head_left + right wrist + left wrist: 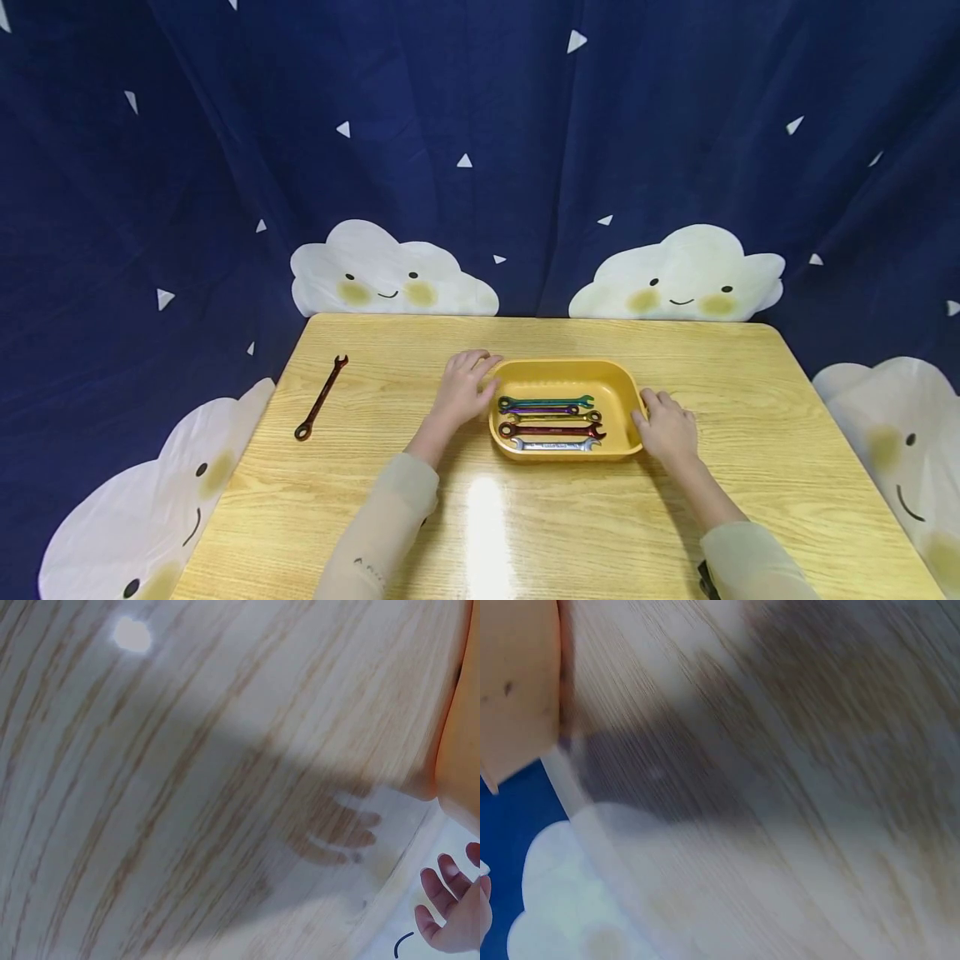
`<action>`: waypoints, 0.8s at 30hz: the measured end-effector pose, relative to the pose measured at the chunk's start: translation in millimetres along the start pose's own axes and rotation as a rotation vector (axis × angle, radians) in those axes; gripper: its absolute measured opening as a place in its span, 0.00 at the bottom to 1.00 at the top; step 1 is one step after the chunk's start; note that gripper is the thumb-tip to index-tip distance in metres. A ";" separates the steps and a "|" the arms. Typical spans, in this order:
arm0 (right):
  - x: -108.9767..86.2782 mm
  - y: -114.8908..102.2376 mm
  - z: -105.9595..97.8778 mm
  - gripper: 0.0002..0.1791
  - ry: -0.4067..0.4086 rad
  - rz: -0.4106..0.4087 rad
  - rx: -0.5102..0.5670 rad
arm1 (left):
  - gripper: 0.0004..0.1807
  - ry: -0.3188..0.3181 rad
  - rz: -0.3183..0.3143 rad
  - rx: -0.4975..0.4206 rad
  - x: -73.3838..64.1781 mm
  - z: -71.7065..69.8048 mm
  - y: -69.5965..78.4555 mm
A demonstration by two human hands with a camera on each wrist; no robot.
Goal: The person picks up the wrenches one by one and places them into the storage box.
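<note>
A yellow plastic basin (618, 408) lies on the table between both hands. Inside it, several combination wrenches lie side by side: teal (547, 402), purple, gold, red (555, 431) and a silver one (555, 445) nearest the front wall. My left hand (462, 390) is at the basin's left end, fingers spread, thumb overlapping the rim. At the opposite end, my right hand (669, 427) has its thumb tip right at the rim. In the right wrist view, loosely bent fingers (444, 889) show beside the basin's orange-looking wall (459, 757).
A single dark red wrench (321, 400) lies slanted on the wooden table (757, 417), far to the left. Behind the table hangs a dark blue curtain (480, 83) with white triangles and smiling clouds (682, 271).
</note>
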State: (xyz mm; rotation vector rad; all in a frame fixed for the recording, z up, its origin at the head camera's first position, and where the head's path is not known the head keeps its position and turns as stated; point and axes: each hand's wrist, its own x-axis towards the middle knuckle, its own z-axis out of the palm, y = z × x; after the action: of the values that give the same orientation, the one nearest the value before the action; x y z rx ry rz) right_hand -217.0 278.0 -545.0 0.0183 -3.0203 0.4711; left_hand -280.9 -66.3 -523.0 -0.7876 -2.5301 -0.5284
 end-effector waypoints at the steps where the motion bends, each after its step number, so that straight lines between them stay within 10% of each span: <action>1: 0.0 0.1 0.0 0.24 -0.001 0.001 0.001 | 0.19 0.013 -0.012 0.001 -1.3 -0.5 -2.9; 24: 1.1 1.7 1.9 0.25 -0.004 -0.001 -0.005 | 0.23 0.037 -0.425 -0.075 -36.9 -15.5 -63.6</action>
State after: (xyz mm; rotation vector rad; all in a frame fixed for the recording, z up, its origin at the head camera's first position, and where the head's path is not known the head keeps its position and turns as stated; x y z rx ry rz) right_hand -218.3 279.1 -547.2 0.0203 -3.0253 0.4647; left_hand -287.4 -138.4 -543.2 -0.2546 -2.6618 -0.7682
